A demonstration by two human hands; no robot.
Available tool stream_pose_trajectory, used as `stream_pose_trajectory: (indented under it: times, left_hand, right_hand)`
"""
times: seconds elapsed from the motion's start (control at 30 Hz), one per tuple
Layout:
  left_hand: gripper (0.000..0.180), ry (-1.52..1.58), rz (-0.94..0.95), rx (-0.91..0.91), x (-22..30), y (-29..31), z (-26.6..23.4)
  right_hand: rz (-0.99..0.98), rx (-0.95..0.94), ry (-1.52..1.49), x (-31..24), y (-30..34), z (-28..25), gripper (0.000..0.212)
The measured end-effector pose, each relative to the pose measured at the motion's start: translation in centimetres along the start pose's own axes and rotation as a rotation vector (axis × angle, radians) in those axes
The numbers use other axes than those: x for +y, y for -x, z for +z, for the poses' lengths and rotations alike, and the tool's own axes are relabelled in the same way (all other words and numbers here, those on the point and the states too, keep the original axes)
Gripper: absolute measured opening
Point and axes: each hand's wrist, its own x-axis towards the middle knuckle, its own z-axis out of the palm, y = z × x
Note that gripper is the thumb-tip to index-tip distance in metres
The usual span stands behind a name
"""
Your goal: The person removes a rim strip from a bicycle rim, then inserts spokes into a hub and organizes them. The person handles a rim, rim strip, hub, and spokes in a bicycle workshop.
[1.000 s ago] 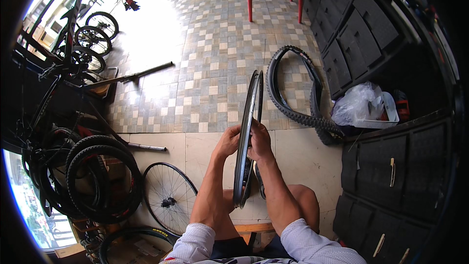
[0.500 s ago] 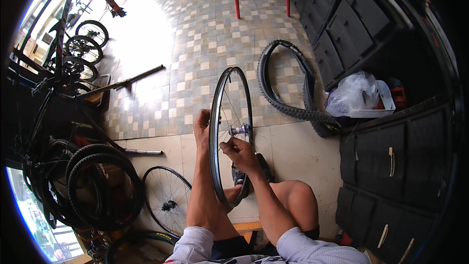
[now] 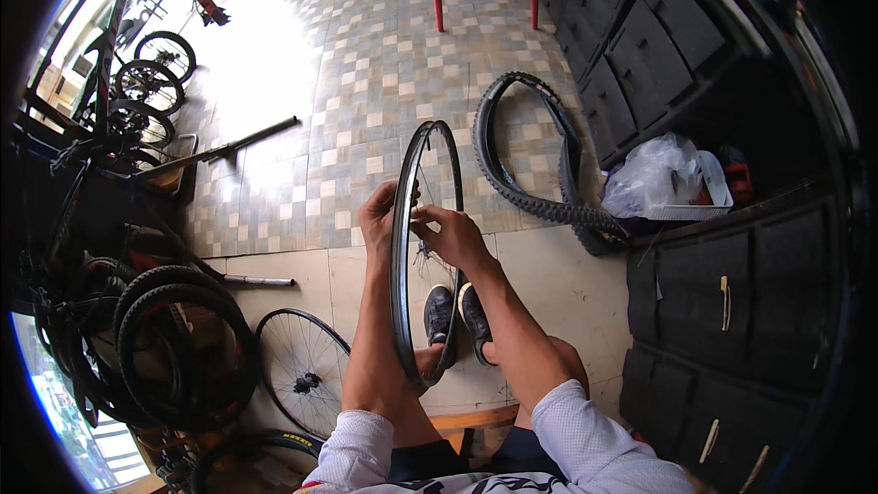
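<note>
Holding bicycle wheel (image 3: 401, 265) upright: left hand (image 3: 377, 215), curled around rim | Right hand (image 3: 450, 238): narrowed at rim's inner side, cannot tell if gripping | Tyre (image 3: 540, 208): on floor (image 3: 366, 146), rightward

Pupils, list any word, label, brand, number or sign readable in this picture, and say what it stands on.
Yellow lettering on the black tyre, lower left: printed text, not copied out here.
Dark lettering on the white shirt, lower edge: cut off, not fully readable.
Pale marking on the knobbly tyre on the floor: too small to read.
Held wheel rim: no legible text.
</note>
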Motion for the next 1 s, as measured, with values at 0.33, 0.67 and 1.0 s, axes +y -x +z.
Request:
stream_pose_trajectory:
  times: [0.33, 0.67, 1.0]
  left_hand:
    - [0.017, 0.232, 0.047, -0.049, -0.5, -0.8, 1.6]
    - [0.019, 0.062, -0.043, -0.167, 2.1, 0.1, 2.6]
    - [0.009, 0.28, 0.064, -0.188, 0.5, -0.4, 1.9]
  right_hand:
    - [0.056, -0.091, 0.227, 0.5, 0.0, -0.9, 0.029]
    - [0.145, 0.064, 0.253, -0.8, 1.9, -0.5, 0.025]
    - [-0.039, -0.007, 0.267, -0.4, 1.8, -1.5, 0.019]
